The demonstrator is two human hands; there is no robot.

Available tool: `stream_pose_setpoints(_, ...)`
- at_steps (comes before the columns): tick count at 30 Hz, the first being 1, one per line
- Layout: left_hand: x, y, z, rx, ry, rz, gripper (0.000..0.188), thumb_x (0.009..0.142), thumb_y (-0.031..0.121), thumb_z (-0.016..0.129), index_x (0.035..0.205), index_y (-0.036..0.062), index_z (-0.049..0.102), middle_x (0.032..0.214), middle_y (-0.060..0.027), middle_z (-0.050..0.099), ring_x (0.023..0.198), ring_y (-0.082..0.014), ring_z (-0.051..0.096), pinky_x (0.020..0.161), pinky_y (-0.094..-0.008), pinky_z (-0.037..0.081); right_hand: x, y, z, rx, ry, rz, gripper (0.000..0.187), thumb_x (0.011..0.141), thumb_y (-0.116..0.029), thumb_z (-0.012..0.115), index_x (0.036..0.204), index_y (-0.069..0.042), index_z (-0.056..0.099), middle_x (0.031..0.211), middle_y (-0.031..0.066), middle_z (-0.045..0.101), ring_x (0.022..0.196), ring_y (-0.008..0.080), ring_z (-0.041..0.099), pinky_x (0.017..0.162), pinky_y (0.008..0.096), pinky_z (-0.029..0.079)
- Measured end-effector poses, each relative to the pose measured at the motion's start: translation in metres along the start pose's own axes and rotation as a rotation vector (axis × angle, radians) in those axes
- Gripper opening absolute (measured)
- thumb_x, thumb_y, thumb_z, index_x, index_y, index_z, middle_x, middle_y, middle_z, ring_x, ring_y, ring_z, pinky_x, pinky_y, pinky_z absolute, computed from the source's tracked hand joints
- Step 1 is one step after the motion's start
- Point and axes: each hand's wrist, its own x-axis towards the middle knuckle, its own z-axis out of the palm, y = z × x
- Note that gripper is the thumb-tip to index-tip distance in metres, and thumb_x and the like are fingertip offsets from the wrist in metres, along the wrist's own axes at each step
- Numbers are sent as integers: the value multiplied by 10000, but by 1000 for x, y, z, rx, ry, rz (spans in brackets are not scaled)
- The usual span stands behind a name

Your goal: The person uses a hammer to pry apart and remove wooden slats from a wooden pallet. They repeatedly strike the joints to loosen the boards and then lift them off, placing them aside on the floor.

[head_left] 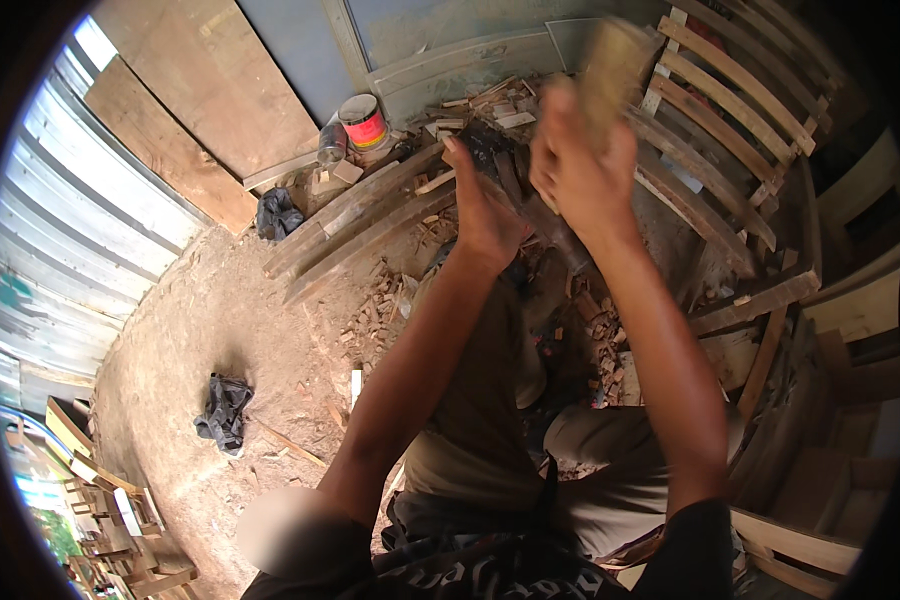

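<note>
My right hand [585, 170] is raised and closed round a short, thick wooden block [618, 75], whose upper part is smeared by motion. Lower and to its left, my left hand [488, 215] has one finger or the thumb stretched upward, apart from the rest. Its other fingers are partly turned out of sight, and I see nothing gripped in it. Beside that hand, a dark length of wood [560, 240] slants down between my two forearms; whether the hand touches it I cannot make out.
Two long beams [370, 215] lie left of my hands. A paint bucket [363, 122] stands near the back wall, beside a jar [332, 143]. Slatted wooden frames [735, 110] fill the right. Wood chips [380, 305] and a black plastic bag [226, 412] lie on the dirt floor.
</note>
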Motion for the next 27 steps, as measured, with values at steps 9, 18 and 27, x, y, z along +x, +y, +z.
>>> stream_pose_setpoints(9, -11, -23, 10, -124, 112, 9, 824, 899, 677, 491, 1416, 44, 386, 1280, -167, 553, 1101, -322, 569, 955, -459, 474, -68, -8, 2, 60, 14, -138, 168, 870, -82, 707, 835, -57, 544, 733, -15, 512, 631, 63, 453, 561, 243, 370)
stream_pose_setpoints(18, 24, 24, -12, -37, 434, 65, 643, 833, 721, 566, 964, 91, 594, 863, -113, 637, 777, -272, 630, 723, -444, 538, -163, -7, -75, 575, 415, -199, 379, 922, -330, 493, 608, -185, 339, 468, -43, 291, 395, 103, 278, 415, 289, 296)
stream_pose_setpoints(27, 9, 24, -7, -25, 312, 91, 697, 803, 760, 577, 969, 83, 595, 813, -133, 644, 741, -291, 653, 711, -453, 549, -113, -59, -65, -216, 333, 318, 460, 948, -308, 664, 627, -147, 376, 483, -52, 323, 375, 61, 305, 374, 253, 215)
